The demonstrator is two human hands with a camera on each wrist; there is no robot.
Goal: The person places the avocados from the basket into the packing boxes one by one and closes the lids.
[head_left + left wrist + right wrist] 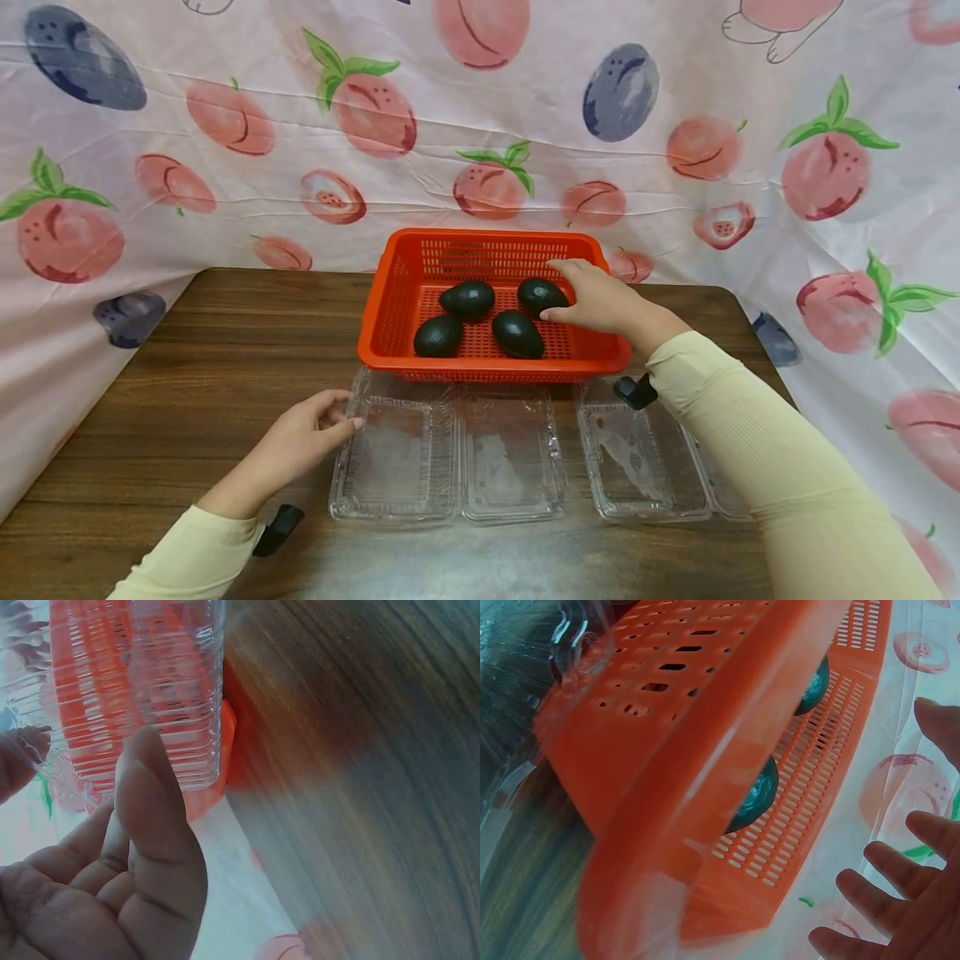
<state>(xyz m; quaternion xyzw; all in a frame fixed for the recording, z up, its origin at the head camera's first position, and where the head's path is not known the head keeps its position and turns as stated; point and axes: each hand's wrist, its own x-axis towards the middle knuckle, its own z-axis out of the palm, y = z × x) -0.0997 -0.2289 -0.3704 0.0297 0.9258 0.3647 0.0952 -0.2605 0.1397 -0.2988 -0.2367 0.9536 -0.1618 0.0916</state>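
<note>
Several dark green avocados lie in an orange plastic basket (495,364). My right hand (600,300) reaches over the basket's right side, fingers spread around the back right avocado (542,295); the right wrist view shows this hand (907,892) with nothing between its fingers. In front of the basket, at left, lies an opened clear plastic clamshell container (393,450). At its left edge, the thumb and index finger of my left hand (303,442) hold the rim. The left wrist view has the thumb (150,787) against the ribbed wall.
The clamshell's other half (510,458) lies to its right. Further right is another clear container (637,467), partly hidden under my right sleeve (757,450). All stand on a dark wooden table (277,333). A fruit-print cloth (525,108) hangs behind and at both sides.
</note>
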